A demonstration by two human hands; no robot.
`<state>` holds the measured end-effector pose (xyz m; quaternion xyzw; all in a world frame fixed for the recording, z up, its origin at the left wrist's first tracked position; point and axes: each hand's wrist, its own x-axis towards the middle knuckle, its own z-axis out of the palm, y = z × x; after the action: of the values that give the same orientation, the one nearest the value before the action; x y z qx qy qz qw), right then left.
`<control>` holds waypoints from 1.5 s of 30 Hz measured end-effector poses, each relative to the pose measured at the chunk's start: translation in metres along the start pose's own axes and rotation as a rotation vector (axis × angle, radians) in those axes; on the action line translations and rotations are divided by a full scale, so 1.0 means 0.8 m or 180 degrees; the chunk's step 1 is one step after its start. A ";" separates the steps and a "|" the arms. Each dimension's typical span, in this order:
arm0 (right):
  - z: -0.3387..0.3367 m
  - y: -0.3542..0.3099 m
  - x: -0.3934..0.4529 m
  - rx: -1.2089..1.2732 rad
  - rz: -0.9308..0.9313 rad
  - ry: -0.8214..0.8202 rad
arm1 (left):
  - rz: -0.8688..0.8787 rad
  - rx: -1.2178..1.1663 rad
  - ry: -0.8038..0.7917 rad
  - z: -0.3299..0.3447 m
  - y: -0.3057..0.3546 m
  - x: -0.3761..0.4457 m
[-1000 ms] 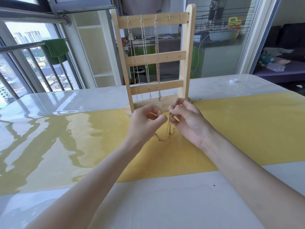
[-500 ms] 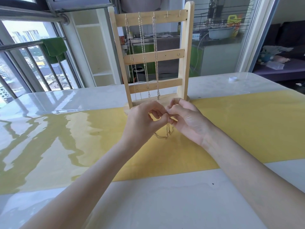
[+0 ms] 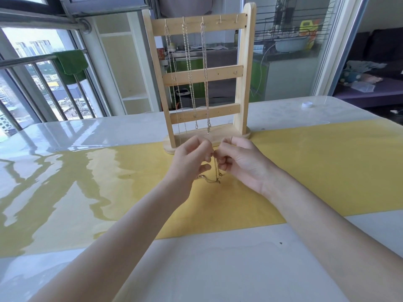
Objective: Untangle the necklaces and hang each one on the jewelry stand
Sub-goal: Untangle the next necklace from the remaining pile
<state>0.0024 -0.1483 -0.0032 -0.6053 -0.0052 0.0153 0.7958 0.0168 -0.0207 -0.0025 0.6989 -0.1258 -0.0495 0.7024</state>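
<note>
Hands meet before the jewelry stand [image 3: 201,70]: our left hand [image 3: 189,159] and right hand [image 3: 242,162] both pinch a gold necklace [image 3: 214,173], which hangs vertically, its lower end trailing leftward on the yellow runner [image 3: 316,171].

the glossy white desk [image 3: 218,269] carried a yellow runner [image 3: 316,171] across its middle. the wooden jewelry stand [image 3: 239,136] stood at the runner's far edge, a small white cap [image 3: 307,104] lay far right, and a gold chain [image 3: 209,179], apparently touching down, trailed onto the runner.
</note>
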 end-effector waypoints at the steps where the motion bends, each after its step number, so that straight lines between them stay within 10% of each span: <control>1: 0.001 0.001 -0.001 -0.0026 0.0036 -0.0012 | -0.0185 -0.0284 0.0062 -0.001 0.000 0.001; 20: -0.014 -0.006 0.003 0.1284 0.0198 0.0543 | -0.0902 -0.2071 -0.0320 -0.015 0.014 0.003; 35: -0.002 -0.002 -0.009 -0.1254 -0.1081 0.1435 | 0.0799 0.1701 0.0410 -0.009 -0.010 0.003; 45: -0.008 0.001 -0.007 -0.1187 -0.1204 0.1678 | -0.0255 0.0649 0.0035 -0.005 0.002 0.000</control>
<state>-0.0031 -0.1544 -0.0052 -0.7114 0.0855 -0.2895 0.6347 0.0174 -0.0168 -0.0007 0.7714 -0.0983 -0.0606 0.6258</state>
